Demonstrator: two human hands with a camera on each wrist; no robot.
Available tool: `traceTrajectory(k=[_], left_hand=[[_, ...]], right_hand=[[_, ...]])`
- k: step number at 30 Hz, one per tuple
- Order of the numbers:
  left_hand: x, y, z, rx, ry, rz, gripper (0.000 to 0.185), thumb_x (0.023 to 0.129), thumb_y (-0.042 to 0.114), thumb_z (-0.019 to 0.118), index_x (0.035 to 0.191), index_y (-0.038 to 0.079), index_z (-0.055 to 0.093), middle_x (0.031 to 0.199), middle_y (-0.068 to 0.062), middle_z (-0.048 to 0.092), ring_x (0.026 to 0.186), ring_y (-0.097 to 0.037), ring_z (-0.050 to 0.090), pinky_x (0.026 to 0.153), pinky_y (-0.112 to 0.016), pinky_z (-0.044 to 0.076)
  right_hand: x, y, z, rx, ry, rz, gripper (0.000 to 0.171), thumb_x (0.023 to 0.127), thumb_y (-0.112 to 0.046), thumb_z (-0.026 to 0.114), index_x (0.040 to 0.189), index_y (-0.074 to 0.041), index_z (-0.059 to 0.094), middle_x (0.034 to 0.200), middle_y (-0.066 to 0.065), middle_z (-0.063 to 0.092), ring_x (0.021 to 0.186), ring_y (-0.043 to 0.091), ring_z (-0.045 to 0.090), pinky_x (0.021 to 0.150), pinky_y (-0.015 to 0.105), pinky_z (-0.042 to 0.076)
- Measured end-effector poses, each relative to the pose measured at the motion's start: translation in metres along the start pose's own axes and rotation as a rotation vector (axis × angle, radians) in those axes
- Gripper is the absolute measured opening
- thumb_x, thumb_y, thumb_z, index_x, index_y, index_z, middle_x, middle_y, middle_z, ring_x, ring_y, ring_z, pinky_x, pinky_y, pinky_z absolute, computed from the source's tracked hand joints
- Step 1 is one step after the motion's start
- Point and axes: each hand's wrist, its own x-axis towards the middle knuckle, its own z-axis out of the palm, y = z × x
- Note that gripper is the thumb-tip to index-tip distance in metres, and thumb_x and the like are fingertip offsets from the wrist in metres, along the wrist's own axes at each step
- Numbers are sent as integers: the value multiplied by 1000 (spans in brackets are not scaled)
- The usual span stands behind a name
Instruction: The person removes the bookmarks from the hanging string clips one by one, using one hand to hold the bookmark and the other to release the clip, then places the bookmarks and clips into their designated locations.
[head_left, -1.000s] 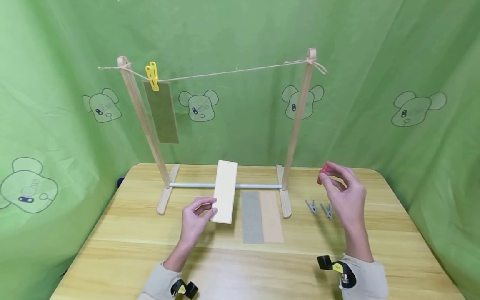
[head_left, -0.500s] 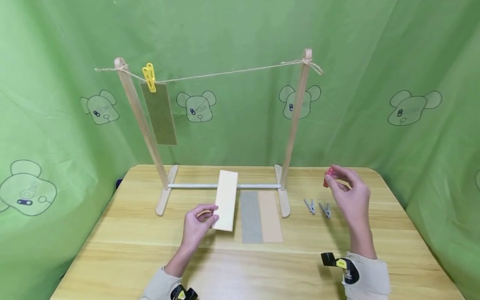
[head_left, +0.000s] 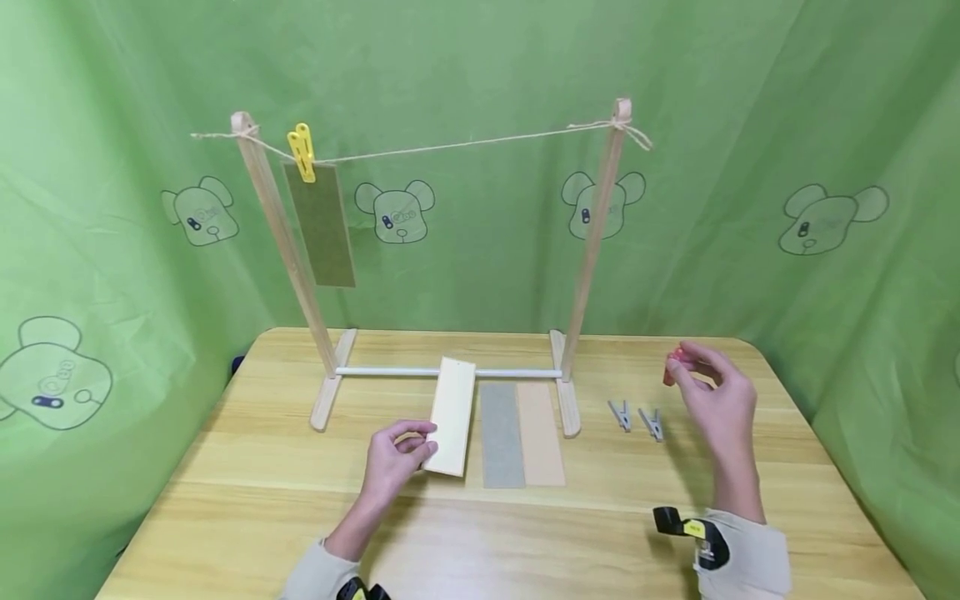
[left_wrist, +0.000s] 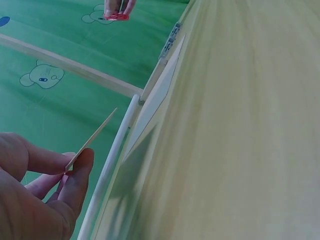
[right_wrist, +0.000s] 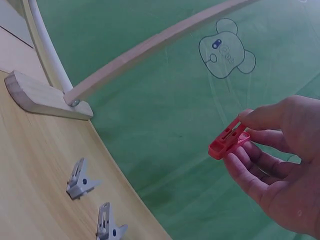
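Here the left hand [head_left: 393, 462], low and left of centre in the head view, pinches the near end of a pale cream strip [head_left: 452, 415] between thumb and forefinger. The left wrist view shows the strip [left_wrist: 92, 139] edge-on and raised off the desk [head_left: 525, 533], its far end pointing toward the white crossbar [head_left: 390, 372] of the wooden drying rack [head_left: 592, 242]; a pinch at one end probably leaves the other end free.

The right hand [head_left: 716, 400], at right of centre, holds a red clothespin [head_left: 672, 367] above the desk between thumb and fingertips. In the right wrist view the red clothespin [right_wrist: 229, 140] sits at the fingertips, apparently by its handle end, with the jaws clear, a hold that seems to leave them free to be squeezed apart.

Two grey clothespins [head_left: 636, 417] lie side by side on the desk, just left of that hand. A grey strip [head_left: 501, 433] and a tan strip [head_left: 540, 433] lie flat, touching along their long edges, between the rack's feet.

At upper left, a yellow clothespin [head_left: 302, 152] clamps an olive strip [head_left: 321, 223] to the twine line [head_left: 450, 148], so it hangs straight down beside the left post.
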Motion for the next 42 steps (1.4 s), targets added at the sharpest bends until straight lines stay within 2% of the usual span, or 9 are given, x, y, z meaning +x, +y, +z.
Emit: traceTrajectory(k=[9, 13, 19, 30, 34, 42], left_hand=[[-4, -6, 1, 42, -34, -14, 27, 83, -12, 75, 109, -12, 70, 116, -24, 67, 92, -28, 71, 73, -24, 63], [-5, -6, 1, 55, -44, -27, 27, 83, -10, 75, 110, -11, 70, 118, -24, 66, 96, -31, 71, 77, -25, 63], [-6, -9, 1, 71, -61, -57, 29, 83, -7, 76, 111, -10, 70, 118, -24, 64, 99, -33, 70, 81, -27, 63], [-3, -15, 2, 108, -76, -55, 28, 83, -4, 78, 109, -11, 71, 110, -25, 67, 92, -29, 72, 74, -26, 63], [-2, -17, 2, 129, -88, -51, 27, 83, -4, 78, 108, -10, 72, 107, -23, 68, 90, -28, 72, 73, -25, 63], [-1, -17, 3, 256, -89, -6, 23, 82, -7, 76, 105, -8, 74, 95, -16, 71, 81, -21, 72, 68, -24, 63]], right_hand=[[3, 14, -11, -52, -17, 48, 38, 93, -16, 78, 127, -3, 70, 102, -10, 71, 96, 0, 65, 76, 6, 53], [5, 24, -16, -83, -24, 69, 40, 93, -19, 78, 128, -2, 70, 98, -17, 70, 93, -2, 64, 74, 5, 51], [8, 37, -20, -111, -26, 88, 43, 94, -22, 77, 130, 0, 68, 96, -19, 69, 91, -3, 63, 74, 5, 50], [7, 54, -27, -144, -85, 215, 52, 95, -31, 76, 134, 1, 64, 93, -23, 64, 85, -6, 62, 70, 7, 53], [7, 59, -28, -176, -108, 235, 53, 95, -33, 75, 135, 0, 64, 93, -20, 67, 81, -7, 63, 71, 7, 52], [7, 67, -27, -291, -172, 230, 52, 96, -36, 73, 133, 1, 65, 105, 4, 72, 77, -4, 61, 65, 12, 54]])
